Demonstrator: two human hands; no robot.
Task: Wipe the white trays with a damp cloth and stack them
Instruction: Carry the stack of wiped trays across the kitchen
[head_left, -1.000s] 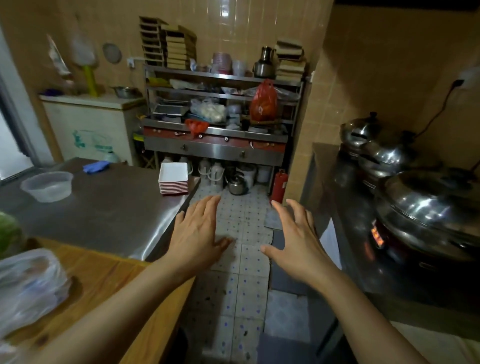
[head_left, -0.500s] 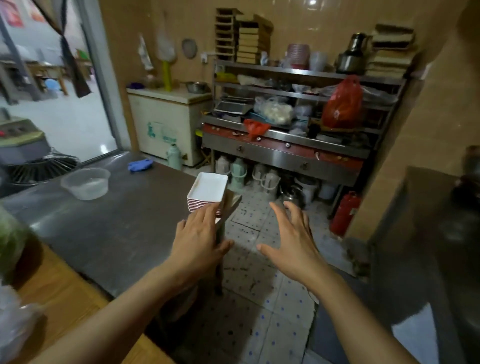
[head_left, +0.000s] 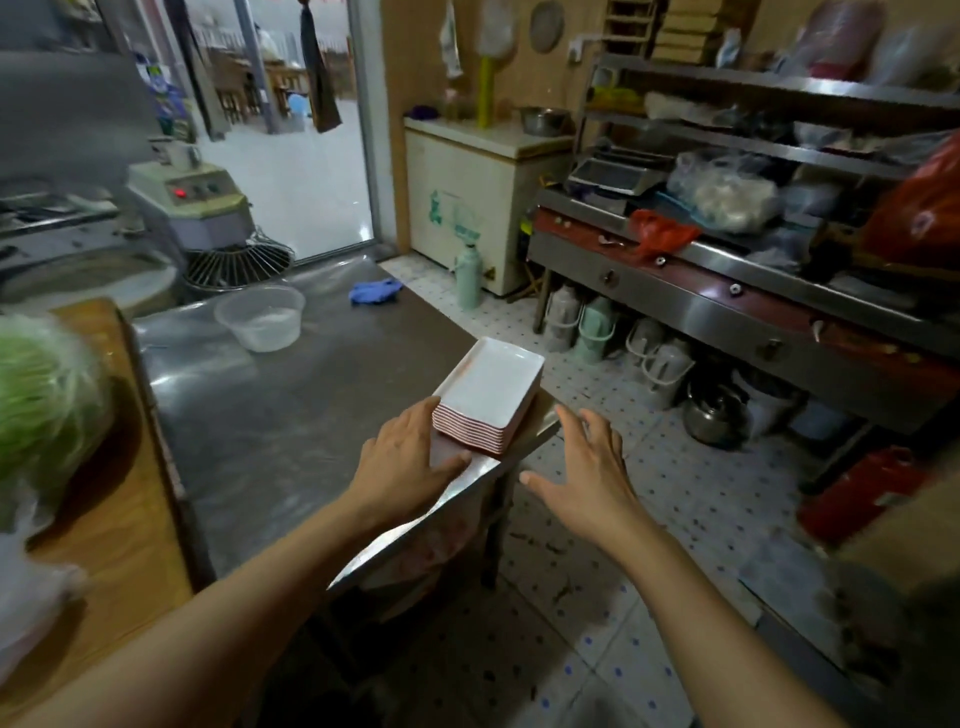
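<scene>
Reaching for trays (head_left: 488, 395): left hand (head_left: 402, 462) spread, touching stack's near end; right hand (head_left: 587, 467) spread, just beside. Next: grip both sides.

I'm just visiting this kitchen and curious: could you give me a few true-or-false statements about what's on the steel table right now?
1. The white trays sit stacked at the table's corner. True.
2. The right hand grips the stack. False: it hovers open beside it.
3. A blue cloth lies on the steel table. True.
4. The clear plastic bowl rests on top of the trays. False: it stands apart, farther back.
</scene>
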